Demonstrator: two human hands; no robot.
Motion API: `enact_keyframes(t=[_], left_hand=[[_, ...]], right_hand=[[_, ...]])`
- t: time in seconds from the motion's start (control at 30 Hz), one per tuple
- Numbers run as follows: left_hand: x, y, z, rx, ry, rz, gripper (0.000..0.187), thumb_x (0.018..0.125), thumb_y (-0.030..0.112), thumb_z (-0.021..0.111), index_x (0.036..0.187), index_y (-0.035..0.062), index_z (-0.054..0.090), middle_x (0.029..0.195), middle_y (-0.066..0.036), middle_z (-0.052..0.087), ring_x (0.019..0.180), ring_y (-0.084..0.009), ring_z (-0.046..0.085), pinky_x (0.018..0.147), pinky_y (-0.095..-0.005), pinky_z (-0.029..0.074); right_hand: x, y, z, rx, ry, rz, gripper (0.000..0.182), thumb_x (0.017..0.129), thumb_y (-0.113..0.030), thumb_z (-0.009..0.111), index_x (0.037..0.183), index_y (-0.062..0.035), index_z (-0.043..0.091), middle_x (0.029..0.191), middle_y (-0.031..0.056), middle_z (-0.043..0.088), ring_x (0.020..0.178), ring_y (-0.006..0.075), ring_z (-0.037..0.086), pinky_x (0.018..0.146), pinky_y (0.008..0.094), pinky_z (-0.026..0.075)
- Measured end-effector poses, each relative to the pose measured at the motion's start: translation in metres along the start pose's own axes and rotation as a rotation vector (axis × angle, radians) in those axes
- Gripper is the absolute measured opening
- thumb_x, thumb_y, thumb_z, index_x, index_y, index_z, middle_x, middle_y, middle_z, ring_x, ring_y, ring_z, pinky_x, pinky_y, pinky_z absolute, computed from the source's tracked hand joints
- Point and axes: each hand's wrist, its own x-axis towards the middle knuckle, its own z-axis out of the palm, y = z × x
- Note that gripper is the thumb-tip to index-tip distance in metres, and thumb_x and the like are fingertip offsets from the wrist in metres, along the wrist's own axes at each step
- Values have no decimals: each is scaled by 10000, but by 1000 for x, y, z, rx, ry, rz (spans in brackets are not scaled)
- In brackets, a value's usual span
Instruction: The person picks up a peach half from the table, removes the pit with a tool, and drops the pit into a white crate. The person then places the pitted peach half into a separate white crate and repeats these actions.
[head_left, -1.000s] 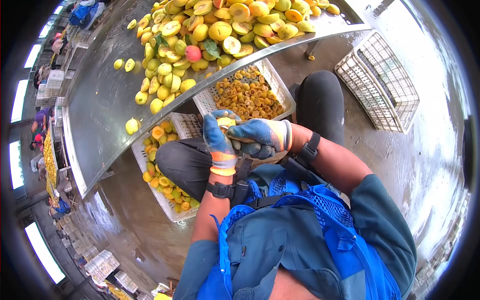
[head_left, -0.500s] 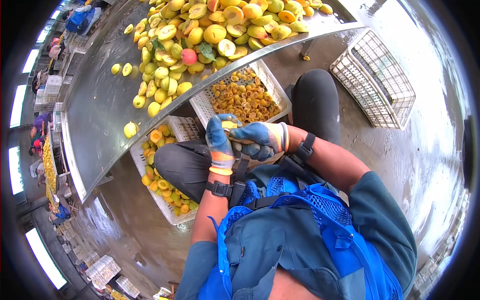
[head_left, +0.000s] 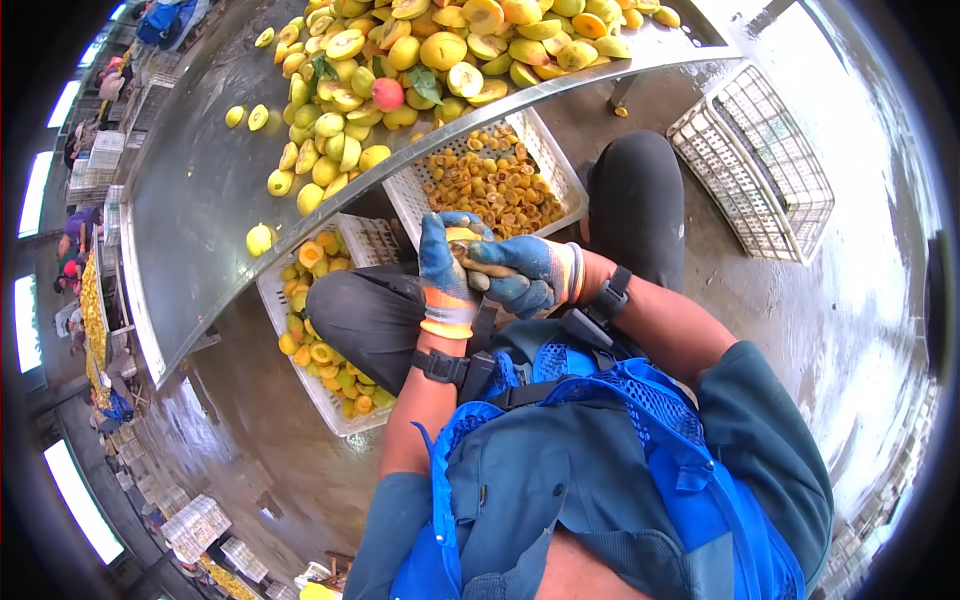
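My left hand (head_left: 445, 272), in a blue-coated glove with an orange and yellow cuff, is closed around a yellow peach half (head_left: 460, 234), mostly hidden by the fingers. My right hand (head_left: 522, 272), gloved alike, presses against it from the right with curled fingers; whatever it grips is hidden. Both hands meet above my lap, before the metal table's edge. Just beyond them, a white crate (head_left: 572, 208) holds small brown-orange fruit pieces (head_left: 500, 185). By my left knee, another white crate (head_left: 335, 412) contains peach halves, some with hollowed centres (head_left: 321, 352).
A heap of yellow-green halved peaches (head_left: 440, 50) covers part of the metal table (head_left: 190, 230), with one red fruit (head_left: 387, 94) and green leaves among them. A white crate (head_left: 755, 160) stands tilted at the right on the wet floor. Other people and crates (head_left: 195, 525) are far left.
The view has shifted slightly. My right fingers have moved a little against the peach half, and my left fingers have curled further over its top.
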Motion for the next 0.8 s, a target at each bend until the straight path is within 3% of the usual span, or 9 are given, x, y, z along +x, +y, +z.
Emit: enact_keyframes(t=[0.07,0.23,0.3,0.33,0.37,0.47,0.63,0.7,0.8], left_hand=[[-4,11,12,-31,3,1,378,1078,451,533,1063,84,621,921,-80,665,819,-205,656,804,-350,561],[3,67,-20,293,325,498,343,1076,378,558,1081,49,652,1049,-105,677,926,-202,667,849,-352,557],[-5,113,-69,1272,425,1041,303,1047,298,621,1137,15,679,1085,-119,682,987,-228,665,898,-376,550],[-13,143,-84,1312,515,988,271,1026,240,648,1157,7,687,1093,-118,682,1006,-231,659,923,-380,543],[-20,167,-91,1350,604,934,253,1005,183,675,1177,-1,695,1101,-117,683,1026,-234,653,948,-384,535],[-27,195,-81,2062,852,1153,233,977,111,695,1184,5,705,1131,-118,691,1054,-240,652,979,-383,520],[1,140,-20,1249,33,530,263,909,109,766,1148,12,717,1154,-165,705,1067,-284,681,958,-387,532],[36,101,-24,1371,31,676,238,957,93,735,1177,7,707,1132,-71,704,1049,-139,644,910,-292,530],[89,96,10,1464,8,912,305,929,120,755,1190,-21,686,1135,-151,700,1051,-258,678,948,-362,538]], right_hand=[[4,-1,2,46,-4,-23,387,1079,-464,550,991,-97,638,587,-49,509,386,42,369,355,196,293],[8,-7,9,-92,-135,-105,436,1089,-487,501,1075,-81,662,586,-18,538,406,72,453,372,220,344],[2,-15,12,-402,185,-222,409,1085,-459,518,1060,-80,670,609,-7,568,416,79,482,379,216,355],[4,-27,24,-912,503,-197,435,1081,-413,539,1116,4,659,653,33,601,494,122,557,456,283,428],[24,-17,-34,-1519,757,-502,494,1059,-443,547,1039,40,649,739,169,685,653,280,692,585,413,522],[32,-22,-30,-1481,847,-448,510,1046,-432,580,1014,75,635,810,276,690,807,388,724,713,489,530],[26,-15,-3,-1439,716,-524,442,1036,-398,604,1041,42,643,869,309,690,862,465,706,743,502,534],[21,-18,-1,-1461,811,-559,406,1038,-377,611,1067,27,644,903,305,695,872,456,709,744,491,537],[8,-26,3,-1325,872,-600,390,1040,-358,629,1064,32,631,863,277,693,838,408,721,720,463,530]])
